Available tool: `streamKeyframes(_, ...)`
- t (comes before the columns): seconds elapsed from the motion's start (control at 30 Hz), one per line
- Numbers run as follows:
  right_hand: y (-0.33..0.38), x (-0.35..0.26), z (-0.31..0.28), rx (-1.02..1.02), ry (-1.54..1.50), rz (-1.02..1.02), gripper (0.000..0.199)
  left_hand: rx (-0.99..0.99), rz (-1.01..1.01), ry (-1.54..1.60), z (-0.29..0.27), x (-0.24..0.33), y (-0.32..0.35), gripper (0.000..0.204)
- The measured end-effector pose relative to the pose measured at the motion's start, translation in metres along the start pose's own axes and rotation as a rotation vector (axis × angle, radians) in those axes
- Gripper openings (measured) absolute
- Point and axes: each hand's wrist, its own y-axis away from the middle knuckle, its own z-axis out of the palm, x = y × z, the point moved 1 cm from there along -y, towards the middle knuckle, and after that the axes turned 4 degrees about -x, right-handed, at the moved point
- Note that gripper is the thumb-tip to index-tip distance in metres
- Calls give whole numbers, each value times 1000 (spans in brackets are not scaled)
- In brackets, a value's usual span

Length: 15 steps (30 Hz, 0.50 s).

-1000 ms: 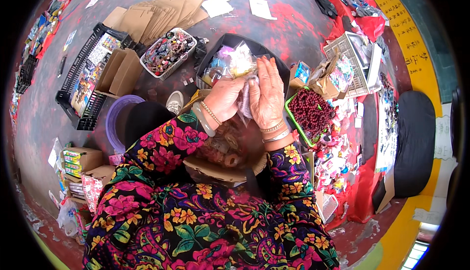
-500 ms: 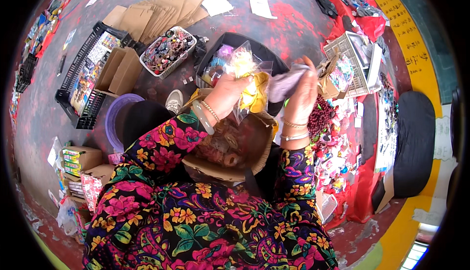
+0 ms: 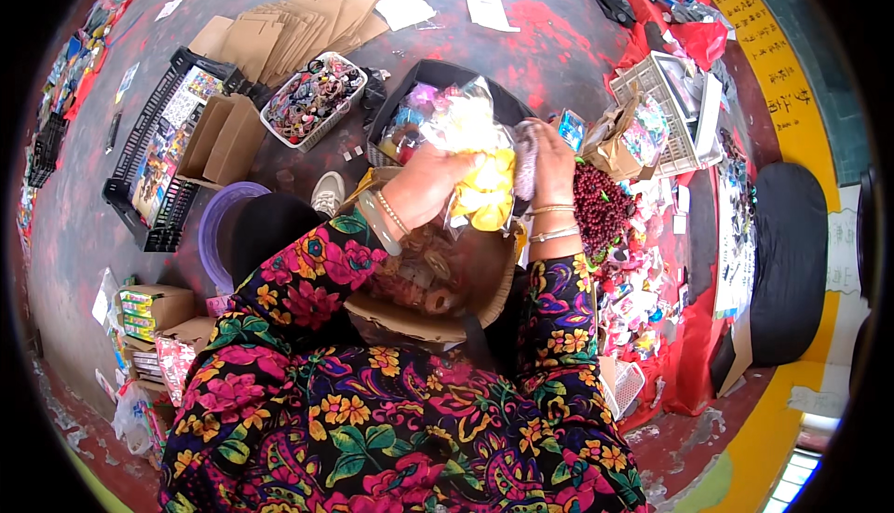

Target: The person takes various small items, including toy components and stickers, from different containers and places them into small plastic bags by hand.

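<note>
My left hand (image 3: 426,185) is closed on a clear plastic bag (image 3: 486,195) with bright yellow pieces inside; pale, shiny plastic shows above the fingers. At the bag's right side, my right hand (image 3: 556,161) grips a greyish-purple cloth (image 3: 527,157), which is bunched and touches or nearly touches the bag. Below both hands stands an open cardboard box (image 3: 419,329) holding clear bags of pinkish-brown pieces (image 3: 430,271). Just beyond my hands is a dark bin (image 3: 447,74) with plastic-wrapped, colourful items in it, partly hidden by the bag.
To the left are a white basket of hair ties (image 3: 356,103), a black crate (image 3: 154,229), a purple tub (image 3: 212,234) and small cartons (image 3: 166,306). Flattened cardboard (image 3: 303,24) lies farther off. On the right are dark red beads (image 3: 601,206) and a beige crate (image 3: 684,145).
My right hand has moved left and slightly down, bringing the cloth against or close to the yellow bag. My left hand and the bag have shifted only slightly.
</note>
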Motion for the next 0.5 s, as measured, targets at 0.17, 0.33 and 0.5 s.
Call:
streamKeyframes(0.17, 5, -34, -16, 206, -262, -169, 28, 153, 31, 94, 0, 18, -2, 24)
streamKeyframes(0.33, 51, -67, 47, -83, 270, -614, 36, 286, 86, 78, -3, 6, -2, 24)
streamKeyframes(0.5, 52, -57, 59, -204, 601, -630, 45, 287, 66, 240, -11, 13, -3, 22)
